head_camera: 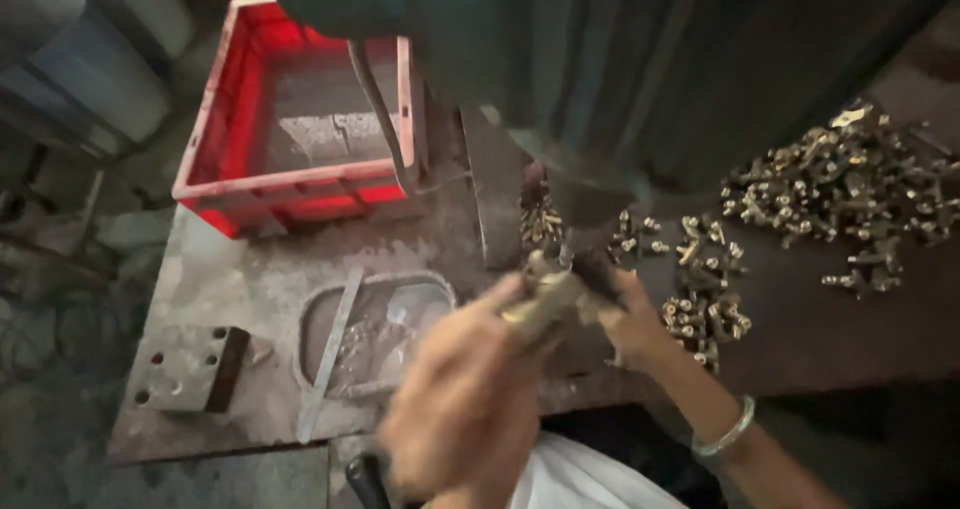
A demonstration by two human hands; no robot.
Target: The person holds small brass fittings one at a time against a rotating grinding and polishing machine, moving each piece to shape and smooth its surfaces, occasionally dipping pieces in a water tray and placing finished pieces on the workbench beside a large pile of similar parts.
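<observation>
— Fingers (505, 299) of your left hand (465, 399) are curled tight round a small brass part (540, 304), right in front of the dark machine body (600, 79) at the middle of the bench (250, 259). Blurry, but the grip is plainly closed.

— And your right hand (630, 319)?

— It sits just beside the same piece, fingertips touching its far end; whether they pinch it or only steady it, I cannot tell. There's a metal bangle (725, 437) on that wrist.

— How would that piece handle?

— By my reckoning: stiff, hard metal, light for one hand, small enough to slip. Take it across the thicker body, as you do now, not by the thin tip.

— Containers?

— Your red crate (215, 139) stands at the far left; only its grey floor shows, no parts visible. Nearer, a shallow recess (375, 329) in the bench holds a flat metal strip (330, 354) and grey residue. Loose brass pieces (840, 189) lie heaped to your right, with a smaller scatter (700, 299) near your right hand.
</observation>
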